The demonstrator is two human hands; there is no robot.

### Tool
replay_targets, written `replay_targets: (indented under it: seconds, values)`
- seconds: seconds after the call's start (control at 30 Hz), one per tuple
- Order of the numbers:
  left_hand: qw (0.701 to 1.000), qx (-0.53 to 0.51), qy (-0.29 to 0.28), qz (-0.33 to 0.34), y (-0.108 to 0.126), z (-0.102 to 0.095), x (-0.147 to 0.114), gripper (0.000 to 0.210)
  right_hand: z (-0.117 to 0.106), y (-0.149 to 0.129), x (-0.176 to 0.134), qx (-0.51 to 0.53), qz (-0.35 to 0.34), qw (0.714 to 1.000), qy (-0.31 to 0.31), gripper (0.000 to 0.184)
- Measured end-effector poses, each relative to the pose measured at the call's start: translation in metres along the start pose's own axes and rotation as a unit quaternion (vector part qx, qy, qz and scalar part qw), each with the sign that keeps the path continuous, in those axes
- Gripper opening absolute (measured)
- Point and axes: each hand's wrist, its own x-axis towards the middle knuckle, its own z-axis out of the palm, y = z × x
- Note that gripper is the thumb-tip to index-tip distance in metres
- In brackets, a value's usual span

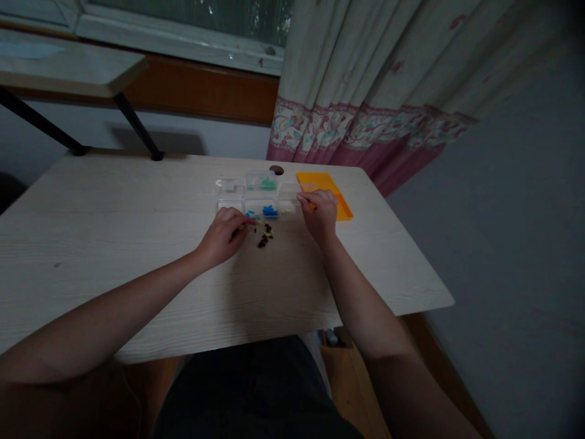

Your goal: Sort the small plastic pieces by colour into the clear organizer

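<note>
My left hand point(223, 236) rests low over the table with its thumb and fingers closed in a pinch. Whatever is in it is too small to name. Just right of its fingertips lies a loose scatter of small dark brown pieces point(262, 241), with a few pale yellow bits among them. My right hand point(320, 212) is closed near the right end of a clear plastic compartment box point(244, 198). An orange patch shows among its fingers; I cannot make out what they hold. Blue pieces point(270, 211) and green pieces point(267, 183) lie in separate compartments.
A shallow yellow-orange tray point(343, 210) lies behind and right of my right hand. A round hole point(276, 170) is in the table point(150, 292) near its back edge. A raised shelf point(91, 70) on black legs stands at the back left. A curtain point(347, 91) hangs behind.
</note>
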Motion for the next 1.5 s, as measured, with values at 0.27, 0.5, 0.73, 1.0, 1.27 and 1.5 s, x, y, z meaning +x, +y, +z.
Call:
replay_targets:
  seconds: [0.27, 0.5, 0.73, 1.0, 1.27, 1.5]
  values:
    - [0.991, 0.093, -0.083, 0.047, 0.002, 0.004, -0.002, 0.037, 0.007, 0.004, 0.000, -0.038, 0.003, 0.994, -0.105, 0.030]
    - [0.984, 0.132, -0.111, 0.044, 0.005, 0.007, -0.001, 0.038, 0.013, 0.008, -0.002, -0.037, -0.004, 0.990, -0.135, 0.024]
    - [0.980, 0.143, -0.133, 0.039, 0.008, 0.005, 0.000, 0.039, 0.014, 0.007, -0.005, -0.039, -0.012, 0.991, -0.130, 0.026]
    - [0.984, 0.132, -0.107, 0.052, 0.002, 0.009, -0.002, 0.035, 0.012, 0.005, -0.007, -0.041, -0.030, 0.992, -0.112, 0.026]
    - [0.988, 0.109, -0.104, 0.043, 0.003, 0.008, -0.002, 0.034, 0.013, 0.006, -0.005, -0.029, -0.027, 0.994, -0.102, 0.028]
    - [0.987, 0.125, -0.094, 0.047, 0.003, 0.007, -0.004, 0.033, 0.011, 0.003, -0.005, -0.025, -0.023, 0.994, -0.101, 0.026]
